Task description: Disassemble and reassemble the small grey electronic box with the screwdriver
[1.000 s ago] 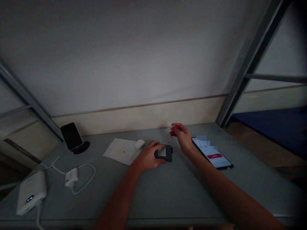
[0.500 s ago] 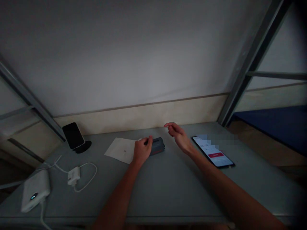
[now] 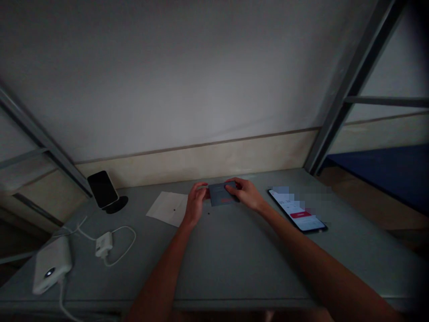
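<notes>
A small dark grey box-shaped device [image 3: 220, 195] with a red stripe near its lower edge is held between both hands over the grey table [image 3: 234, 259]. My left hand [image 3: 195, 204] grips its left edge with curled fingers. On the device's right edge my right hand [image 3: 244, 194] is closed, thumb on its face. A tiny dark speck [image 3: 208, 213] lies on the table just below the device. The light is dim.
A white paper sheet [image 3: 166, 208] with a small dot lies left of my hands. A lit phone [image 3: 298, 213] lies to the right. At the left are a dark phone on a stand [image 3: 103, 190], a white charger with cable [image 3: 103, 243] and a white power bank [image 3: 51, 270]. Metal frame posts [image 3: 338, 103] flank the table.
My right hand, which held a small red tool a second ago, now grips the device's right edge. The device has been turned over and lifted toward the wall.
</notes>
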Demonstrator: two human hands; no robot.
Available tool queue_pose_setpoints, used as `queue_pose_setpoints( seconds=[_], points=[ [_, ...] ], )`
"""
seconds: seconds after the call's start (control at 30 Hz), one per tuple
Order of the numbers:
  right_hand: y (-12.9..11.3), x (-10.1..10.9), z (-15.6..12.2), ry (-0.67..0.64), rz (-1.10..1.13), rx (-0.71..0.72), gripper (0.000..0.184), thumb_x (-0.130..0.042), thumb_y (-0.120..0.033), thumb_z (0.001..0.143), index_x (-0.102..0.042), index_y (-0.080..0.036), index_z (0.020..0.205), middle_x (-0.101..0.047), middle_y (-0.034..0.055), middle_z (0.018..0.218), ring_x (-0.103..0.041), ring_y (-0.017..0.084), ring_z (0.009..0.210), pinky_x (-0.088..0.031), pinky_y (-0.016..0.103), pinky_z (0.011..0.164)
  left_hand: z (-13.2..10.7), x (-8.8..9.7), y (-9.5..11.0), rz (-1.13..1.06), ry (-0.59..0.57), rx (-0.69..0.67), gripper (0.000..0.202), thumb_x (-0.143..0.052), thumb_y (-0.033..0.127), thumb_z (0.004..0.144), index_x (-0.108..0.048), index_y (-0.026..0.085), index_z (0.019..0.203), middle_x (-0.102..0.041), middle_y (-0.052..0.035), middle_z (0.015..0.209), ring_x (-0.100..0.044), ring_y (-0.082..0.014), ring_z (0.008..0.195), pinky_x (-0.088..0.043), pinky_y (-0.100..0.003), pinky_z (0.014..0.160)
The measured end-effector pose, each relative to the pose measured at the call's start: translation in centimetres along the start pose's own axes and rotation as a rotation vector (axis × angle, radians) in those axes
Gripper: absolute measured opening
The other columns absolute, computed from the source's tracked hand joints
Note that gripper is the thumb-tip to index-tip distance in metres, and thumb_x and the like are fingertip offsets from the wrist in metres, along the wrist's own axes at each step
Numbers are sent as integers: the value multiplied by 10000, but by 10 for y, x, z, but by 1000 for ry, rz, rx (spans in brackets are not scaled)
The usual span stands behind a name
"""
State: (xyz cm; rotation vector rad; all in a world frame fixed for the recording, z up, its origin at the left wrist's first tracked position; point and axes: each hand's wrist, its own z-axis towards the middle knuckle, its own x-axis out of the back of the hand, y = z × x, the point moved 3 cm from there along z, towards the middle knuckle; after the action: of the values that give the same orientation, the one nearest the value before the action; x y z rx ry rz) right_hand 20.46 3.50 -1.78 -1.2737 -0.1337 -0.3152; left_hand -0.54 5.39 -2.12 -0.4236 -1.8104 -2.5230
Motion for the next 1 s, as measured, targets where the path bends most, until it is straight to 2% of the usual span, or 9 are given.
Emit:
queue_pose_setpoints(
  seconds=[0.07,0.13,0.17,0.23,0.4,0.6,0.83,1.0],
  points=[
    [9,5,3,58,-8,-54,231,-716,-399,794,-763,-204,909,-706,34,694,-639,203,602,-495,311,577,-3,5,7,280,-104,-104,268,-568,272,843,-624,196,1094,-706,-63,960,-650,-183,875,-499,-302,831],
    [18,8,5,76,-46,-97,202,-715,-384,791,-762,-207,875,-724,44,708,-656,214,628,-502,320,610,-8,8,14,535,-285,-154,221,-605,150,756,-681,187,959,-693,-55,880,-624,-178,816,-481,-295,803],
    [21,9,6,74,-67,-111,197,-711,-378,791,-762,-206,872,-731,46,719,-662,216,644,-500,317,624,-10,11,17,606,-361,-168,204,-600,119,739,-696,184,908,-685,-53,856,-614,-174,792,-474,-290,783],
    [27,11,7,65,-99,-125,201,-699,-369,791,-766,-199,877,-741,52,740,-667,216,671,-490,310,641,-13,16,22,670,-436,-187,178,-596,106,741,-711,183,853,-673,-51,837,-602,-171,770,-460,-282,748],
    [34,12,9,30,-180,-146,214,-666,-365,814,-768,-190,880,-759,63,783,-671,217,696,-472,305,650,-10,19,19,724,-499,-229,104,-647,142,766,-732,199,751,-671,-48,783,-600,-196,813,-446,-298,788],
    [32,10,9,2,-267,-139,221,-625,-352,857,-762,-188,916,-768,71,800,-676,215,704,-470,307,662,-7,12,9,758,-525,-253,133,-654,86,766,-723,194,732,-688,-50,764,-604,-210,844,-436,-344,881],
    [34,9,9,-17,-383,-123,231,-627,-374,869,-765,-200,932,-771,86,856,-687,233,786,-472,306,709,-8,17,28,745,-406,-279,139,-591,109,811,-705,183,780,-663,-57,805,-582,-202,835,-426,-344,900],
    [32,10,8,-49,-467,-128,278,-588,-386,900,-759,-175,963,-769,114,930,-693,242,841,-465,304,729,-10,23,27,852,-415,-266,107,-648,158,803,-742,206,784,-672,-60,825,-553,-238,918,-378,-377,914]
  ],
)
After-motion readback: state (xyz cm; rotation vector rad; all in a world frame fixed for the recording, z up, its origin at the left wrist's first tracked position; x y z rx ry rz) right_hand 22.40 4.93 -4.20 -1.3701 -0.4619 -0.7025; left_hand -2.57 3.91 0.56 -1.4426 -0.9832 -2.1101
